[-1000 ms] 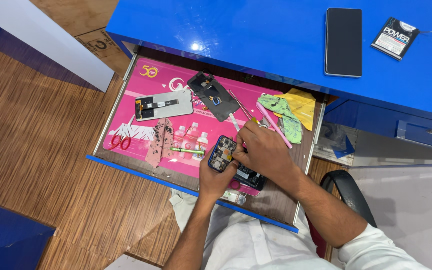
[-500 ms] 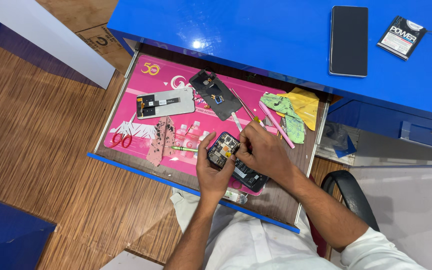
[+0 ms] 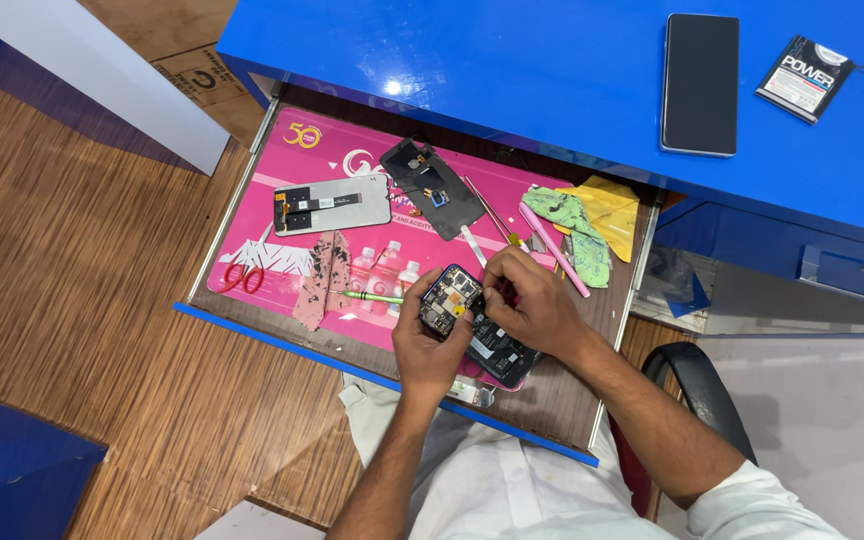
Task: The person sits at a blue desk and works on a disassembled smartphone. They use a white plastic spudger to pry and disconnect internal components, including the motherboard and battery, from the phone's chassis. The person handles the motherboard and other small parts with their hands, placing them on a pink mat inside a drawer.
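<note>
Pink mat (image 3: 282,160) lay under the opened phone (image 3: 472,325). My left hand (image 3: 427,345) gripped its edge; my right hand (image 3: 532,300) had shifted onto its upper boards — fingers pinched there — work continuing inside.

the opened phone (image 3: 472,320) lies in the pulled-out drawer (image 3: 252,320), on the mat (image 3: 352,170), between the left hand (image 3: 430,345) and the right hand (image 3: 532,300); a screwdriver (image 3: 372,297) lies just left of it; a display panel (image 3: 332,205) lies farther left; a back cover (image 3: 432,185) lies behind; cloths (image 3: 592,215) lie to the right; on the desk (image 3: 502,60) behind lie a phone (image 3: 700,82) and, to its right, a packet (image 3: 804,77)
</note>
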